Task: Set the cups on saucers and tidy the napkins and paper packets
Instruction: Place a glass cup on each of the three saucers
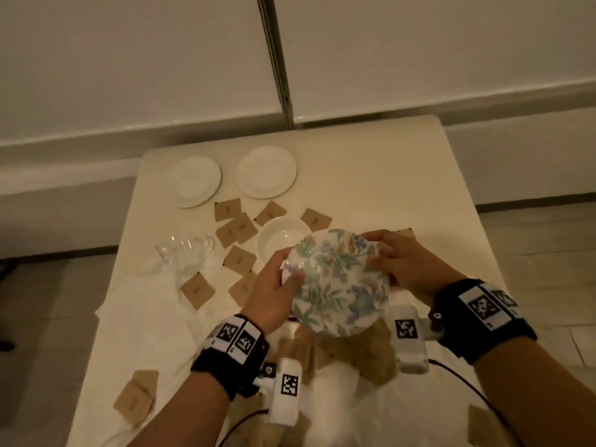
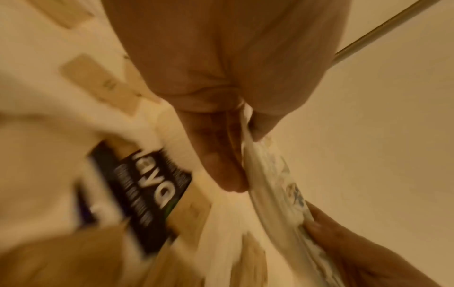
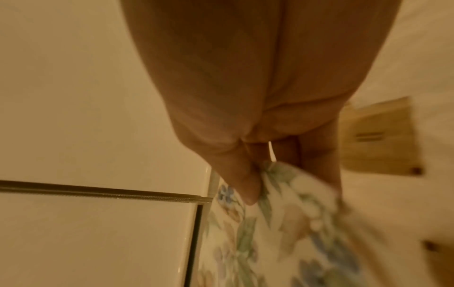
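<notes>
left hand (image 1: pixel 274 290) gripped floral plate (image 1: pixel 342 282) rim | right hand (image 1: pixel 403 262) gripped opposite rim | plate tilted above desk (image 1: pixel 371 175) | packets (image 1: pixel 240 225) scattered

A pale table (image 1: pixel 371 175) stands against white wall panels (image 1: pixel 129 59). A thin metal strip (image 1: pixel 277 59) runs down the wall behind the table's far edge. Grey tiled floor (image 1: pixel 532 240) lies right of the table. A black pack with white lettering (image 2: pixel 147 194) lies blurred on the table.
</notes>
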Action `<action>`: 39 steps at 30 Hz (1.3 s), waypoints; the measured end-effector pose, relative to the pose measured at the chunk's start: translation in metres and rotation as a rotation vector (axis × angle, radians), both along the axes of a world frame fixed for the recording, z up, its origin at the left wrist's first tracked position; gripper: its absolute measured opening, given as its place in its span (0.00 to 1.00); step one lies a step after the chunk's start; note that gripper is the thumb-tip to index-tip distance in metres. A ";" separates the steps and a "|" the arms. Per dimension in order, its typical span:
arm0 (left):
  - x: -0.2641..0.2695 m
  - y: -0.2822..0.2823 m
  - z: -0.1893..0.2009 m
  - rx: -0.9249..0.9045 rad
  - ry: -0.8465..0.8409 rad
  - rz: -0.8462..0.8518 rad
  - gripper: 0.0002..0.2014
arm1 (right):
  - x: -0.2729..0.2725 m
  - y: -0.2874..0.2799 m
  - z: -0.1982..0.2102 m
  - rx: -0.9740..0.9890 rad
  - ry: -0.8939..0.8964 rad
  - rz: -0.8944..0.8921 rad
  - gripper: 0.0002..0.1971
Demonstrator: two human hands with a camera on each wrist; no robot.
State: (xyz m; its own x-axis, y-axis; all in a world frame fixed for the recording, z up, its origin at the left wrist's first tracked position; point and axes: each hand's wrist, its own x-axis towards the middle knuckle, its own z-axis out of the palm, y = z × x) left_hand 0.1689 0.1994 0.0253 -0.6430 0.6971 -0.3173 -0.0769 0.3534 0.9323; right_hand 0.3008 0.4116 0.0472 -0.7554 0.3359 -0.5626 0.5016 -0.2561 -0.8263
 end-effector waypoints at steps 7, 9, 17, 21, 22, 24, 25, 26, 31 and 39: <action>-0.099 0.046 0.032 -0.054 0.075 0.243 0.13 | -0.083 0.040 0.006 -0.023 0.186 -0.333 0.23; -0.116 0.048 0.031 -0.076 0.119 0.230 0.12 | -0.105 0.053 -0.002 -0.077 0.209 -0.474 0.24; -0.170 0.065 -0.006 -0.740 0.482 -0.105 0.27 | -0.159 0.078 -0.052 -0.002 0.112 -0.656 0.29; -0.188 0.060 -0.027 -1.005 0.588 -0.266 0.24 | -0.167 0.085 -0.072 -0.049 0.110 -0.754 0.28; -0.188 0.060 -0.032 -1.025 0.613 -0.302 0.20 | -0.168 0.086 -0.077 -0.004 0.088 -0.758 0.29; -0.188 0.058 -0.040 -1.020 0.574 -0.312 0.17 | -0.168 0.092 -0.083 0.198 0.011 -0.703 0.26; -0.188 0.058 -0.043 -1.012 0.560 -0.311 0.17 | -0.168 0.095 -0.084 0.343 -0.053 -0.634 0.25; -0.189 0.058 -0.044 -1.001 0.558 -0.309 0.17 | -0.167 0.096 -0.085 0.476 -0.131 -0.550 0.24; -0.187 0.056 -0.041 -0.982 0.534 -0.281 0.18 | -0.166 0.098 -0.084 0.709 -0.322 -0.267 0.27; -0.177 0.047 -0.030 -0.890 0.558 -0.219 0.21 | -0.146 0.028 -0.047 0.833 0.012 0.012 0.11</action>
State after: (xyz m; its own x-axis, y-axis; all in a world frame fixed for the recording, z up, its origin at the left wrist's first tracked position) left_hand -0.0079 0.2461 -0.0046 -0.7434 0.4778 -0.4681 0.4278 0.8776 0.2164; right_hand 0.1550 0.4398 0.0006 -0.7659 0.6307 -0.1251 0.4901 0.4468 -0.7484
